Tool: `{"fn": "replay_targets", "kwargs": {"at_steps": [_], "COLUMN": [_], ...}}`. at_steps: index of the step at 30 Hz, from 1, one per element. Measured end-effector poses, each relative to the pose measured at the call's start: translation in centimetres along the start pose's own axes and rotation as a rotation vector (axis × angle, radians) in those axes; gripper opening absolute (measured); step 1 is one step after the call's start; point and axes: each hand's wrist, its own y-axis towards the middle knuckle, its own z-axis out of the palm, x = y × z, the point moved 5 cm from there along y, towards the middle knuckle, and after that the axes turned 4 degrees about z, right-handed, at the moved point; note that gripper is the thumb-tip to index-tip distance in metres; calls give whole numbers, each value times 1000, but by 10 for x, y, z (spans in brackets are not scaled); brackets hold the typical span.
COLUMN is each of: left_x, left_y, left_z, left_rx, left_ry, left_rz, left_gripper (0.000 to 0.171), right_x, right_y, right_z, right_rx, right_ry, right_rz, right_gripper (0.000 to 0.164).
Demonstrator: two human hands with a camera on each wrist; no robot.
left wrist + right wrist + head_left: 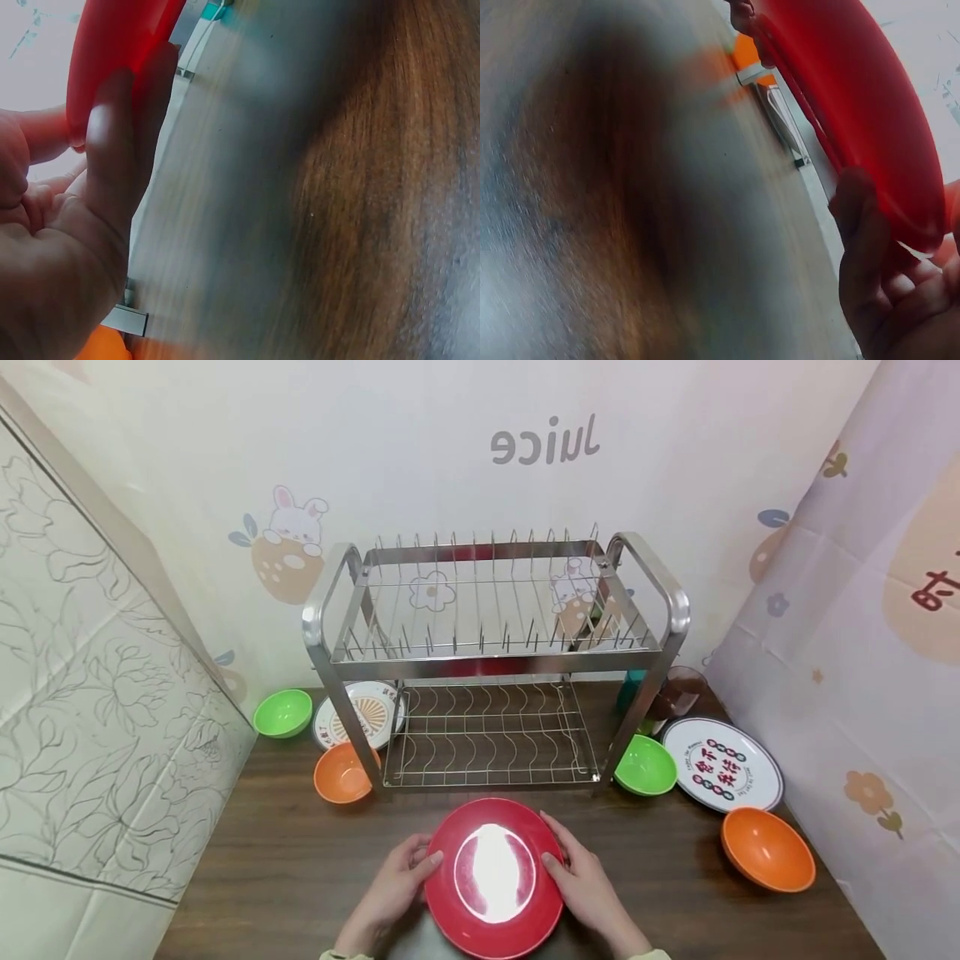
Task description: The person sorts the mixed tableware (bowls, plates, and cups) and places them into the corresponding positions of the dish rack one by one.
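A round red plate [450, 893] is held up over the front of the table, its shiny inner side facing the head camera. My left hand [397, 881] grips its left rim, thumb on the upper face and fingers behind. On the opposite rim, my right hand [588, 889] holds it the same way. Both wrist views show the underside of the red plate [112, 52] with fingers against it and the wood below. Just beyond the plate stands a two-tier metal dish rack [495, 667], with upright wires on top and wavy wires beneath.
Left of the rack are a green bowl [282, 713], a patterned white plate [322, 727] and an orange bowl [341, 774]. To its right lie another green bowl [647, 767], a printed white plate [682, 747] and a larger orange bowl [768, 850]. A brown translucent container [684, 685] stands behind.
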Motion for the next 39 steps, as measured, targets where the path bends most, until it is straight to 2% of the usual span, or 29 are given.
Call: {"fn": "replay_targets", "kwargs": {"at_steps": [4,9,14,18,24,28,31,35,39], "left_x": [2,6,6,7,11,12,9,7,9], "left_y": [1,1,0,0,1,2,3,2,1], "left_z": [1,1,0,-2,-7,-6,-2,-2,-6], "left_rx": [8,17,43,51,34,46,79,104,101], "left_ry": [-20,-43,-57,-61,-51,-64,-72,-25,28], "left_rz": [-13,-60,-32,-17,-33,-26,9,35,19], "left_gripper": [48,53,54,54,54,53,51,45,39], "right_x": [1,3,7,8,9,18,29,42,49], "right_y": [1,-2,-5,-6,-8,-10,-14,-18,-19], "right_z": [-2,-4,-3,-2,-4,-7,-13,-22,-34], "right_rx": [92,187,239,283,372,343,294,249,204], "right_ry": [26,126,209,235,223,183,149,109,87], "right_rz": [-12,-33,-51,-54,-36,-61,-66,-81,-90], "right_gripper": [59,61,61,62,66,63,61,58,57]}}
